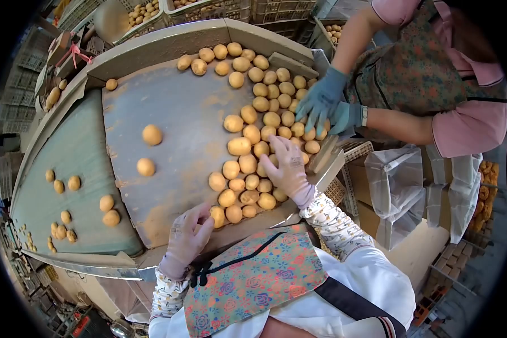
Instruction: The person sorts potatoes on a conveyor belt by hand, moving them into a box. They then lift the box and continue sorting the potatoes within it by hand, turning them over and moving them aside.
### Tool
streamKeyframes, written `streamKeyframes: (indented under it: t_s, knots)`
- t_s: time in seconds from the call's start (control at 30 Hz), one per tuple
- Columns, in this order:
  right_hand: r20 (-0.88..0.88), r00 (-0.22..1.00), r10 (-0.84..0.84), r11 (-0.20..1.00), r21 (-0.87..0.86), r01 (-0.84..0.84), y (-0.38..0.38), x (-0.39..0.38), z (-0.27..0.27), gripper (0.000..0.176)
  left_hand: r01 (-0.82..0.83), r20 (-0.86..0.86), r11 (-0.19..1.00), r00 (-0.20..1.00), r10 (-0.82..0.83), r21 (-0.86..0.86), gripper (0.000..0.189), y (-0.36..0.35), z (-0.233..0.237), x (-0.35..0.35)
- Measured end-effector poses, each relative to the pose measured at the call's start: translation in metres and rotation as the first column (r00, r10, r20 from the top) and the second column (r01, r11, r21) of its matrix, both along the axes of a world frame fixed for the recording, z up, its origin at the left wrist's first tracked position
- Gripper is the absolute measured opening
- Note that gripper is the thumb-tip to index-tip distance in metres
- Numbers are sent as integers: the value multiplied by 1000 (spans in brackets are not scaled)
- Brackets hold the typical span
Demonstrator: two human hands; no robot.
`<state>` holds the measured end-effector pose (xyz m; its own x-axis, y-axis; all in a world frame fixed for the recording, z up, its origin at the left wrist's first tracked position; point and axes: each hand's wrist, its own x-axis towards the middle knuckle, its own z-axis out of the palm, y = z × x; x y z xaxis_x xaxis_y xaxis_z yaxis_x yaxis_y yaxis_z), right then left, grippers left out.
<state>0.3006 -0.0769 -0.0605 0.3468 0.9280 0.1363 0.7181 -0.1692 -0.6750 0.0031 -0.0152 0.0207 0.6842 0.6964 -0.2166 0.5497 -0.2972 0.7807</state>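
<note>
Many yellow-brown potatoes [239, 146] are bunched at the right end of a flat grey sorting table [180, 112]. My right hand [290, 169], in a pale thin glove, rests over the right side of the bunch. Its fingers are spread and touch the potatoes, without a grip on one that I can see. At the near edge, my gloved left hand [188, 236] is held with its fingers slightly bent and apart. Nothing shows in it, and its fingertips are beside a potato [217, 215] at the near corner of the bunch.
A co-worker's blue-gloved hands [327, 104] are on the potatoes at the far right. More potatoes lie on the green conveyor belt [67, 174] at left. A raised metal rim [163, 42] borders the far side. Crates [214, 11] stand behind, and plastic-lined boxes [394, 180] stand right.
</note>
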Motion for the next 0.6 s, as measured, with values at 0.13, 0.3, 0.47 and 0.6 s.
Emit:
streamKeyframes:
  t_s: [0.13, 0.3, 0.47, 0.6]
  knots:
    - [103, 981, 164, 982, -106, -154, 37, -31, 3, 52, 56, 25, 993, 998, -58, 102, 31, -11, -2, 2]
    - [41, 982, 182, 921, -356, -156, 85, -16, -22, 45, 110, 40, 993, 993, -112, 32, 33, -6, 7, 8]
    - [-980, -189, 53, 946, 110, -306, 55, 4, 13, 48, -224, 122, 837, 938, 323, -499, 48, -10, 2, 7]
    - [-822, -556, 124, 944, 271, -189, 38, -20, 41, 52, -216, 225, 960, 941, 254, -181, 69, -5, 15, 37]
